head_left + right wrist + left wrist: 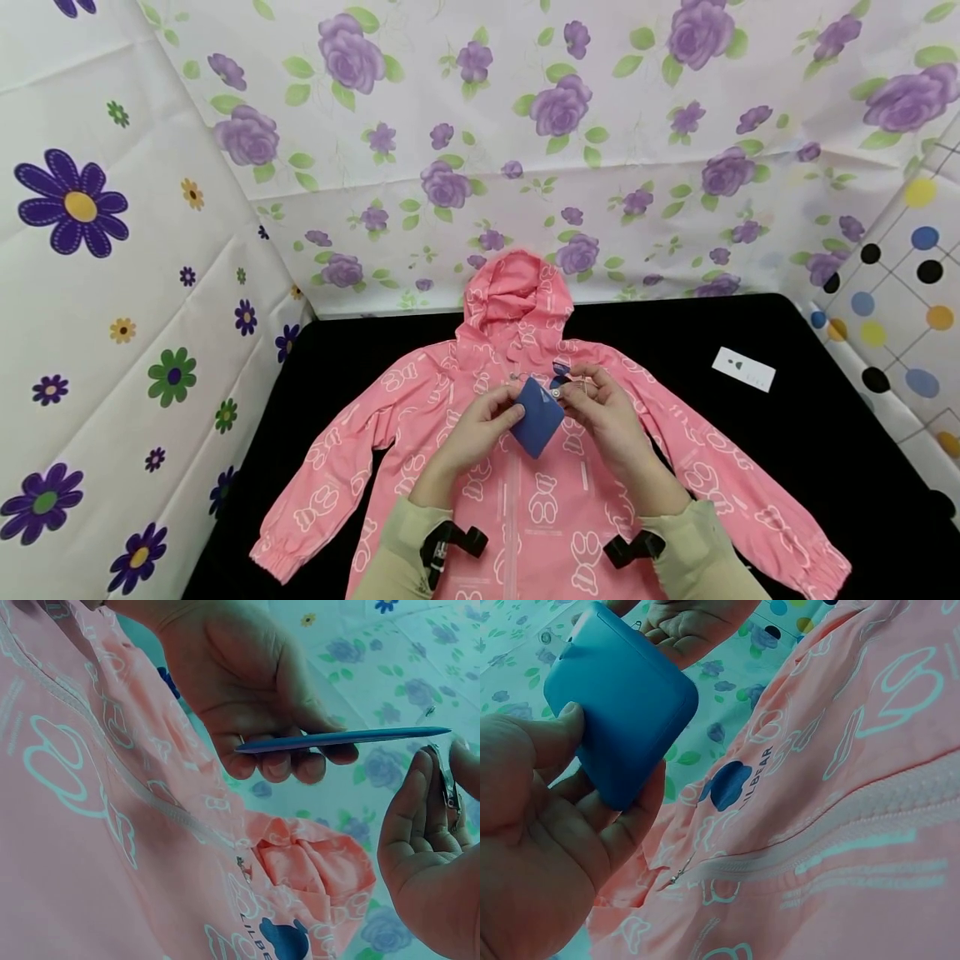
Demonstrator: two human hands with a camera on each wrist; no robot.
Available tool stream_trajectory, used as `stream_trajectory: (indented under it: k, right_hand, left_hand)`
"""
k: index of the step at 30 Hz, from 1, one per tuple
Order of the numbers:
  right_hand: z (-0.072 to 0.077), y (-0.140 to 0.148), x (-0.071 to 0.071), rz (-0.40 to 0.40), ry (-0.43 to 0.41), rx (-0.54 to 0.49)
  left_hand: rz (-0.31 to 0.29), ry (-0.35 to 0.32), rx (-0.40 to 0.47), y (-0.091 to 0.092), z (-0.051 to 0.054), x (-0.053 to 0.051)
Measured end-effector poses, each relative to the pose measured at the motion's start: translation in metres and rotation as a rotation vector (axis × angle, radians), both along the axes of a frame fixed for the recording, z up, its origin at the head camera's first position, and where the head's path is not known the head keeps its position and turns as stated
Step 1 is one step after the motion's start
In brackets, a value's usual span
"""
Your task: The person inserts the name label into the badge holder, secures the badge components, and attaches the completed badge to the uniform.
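Observation:
A flat blue rounded-square case (537,421), kind unclear, is pinched between the thumb and fingers of my left hand (480,429). In the right wrist view the case (345,739) shows edge-on and thin. Just to its right, my right hand (611,421) pinches a small silver metal piece (450,791), perhaps a clip or pin; its exact kind cannot be made out. Both hands hover over the chest of a pink hooded jacket (543,517) with white bear outlines and a front zipper. A dark blue bear print (731,785) marks its chest.
The jacket lies face up on a black table (330,350), sleeves spread to both sides and hood (517,287) towards the back wall. A small white card (743,369) lies at the back right. Flower-patterned sheets (450,125) hang around the table.

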State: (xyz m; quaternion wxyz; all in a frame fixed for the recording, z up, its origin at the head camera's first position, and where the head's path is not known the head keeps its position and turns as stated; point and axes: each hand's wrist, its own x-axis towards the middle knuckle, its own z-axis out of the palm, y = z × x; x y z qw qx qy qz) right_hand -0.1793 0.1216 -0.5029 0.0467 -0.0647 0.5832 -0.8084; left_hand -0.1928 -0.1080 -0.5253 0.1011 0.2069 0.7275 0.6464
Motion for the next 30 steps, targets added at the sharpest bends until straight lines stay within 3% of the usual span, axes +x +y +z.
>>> stream_trajectory:
  k: [7,12,21,30]
  right_hand:
    - [0.002,0.006,-0.002,-0.009,0.068,0.069]
    - [0.004,0.008,-0.001,-0.018,0.068,0.161]
    - [0.005,0.008,0.001,-0.060,0.168,0.336]
    - [0.003,0.012,0.002,-0.102,0.198,0.357]
  left_hand:
    - [-0.057,0.011,0.062,0.000,0.004,-0.003]
    - [-0.055,0.015,0.066,-0.003,0.006,0.000]
    - [-0.040,0.029,0.064,-0.004,0.007,0.002]
    - [-0.057,0.038,0.043,-0.002,0.010,0.003]
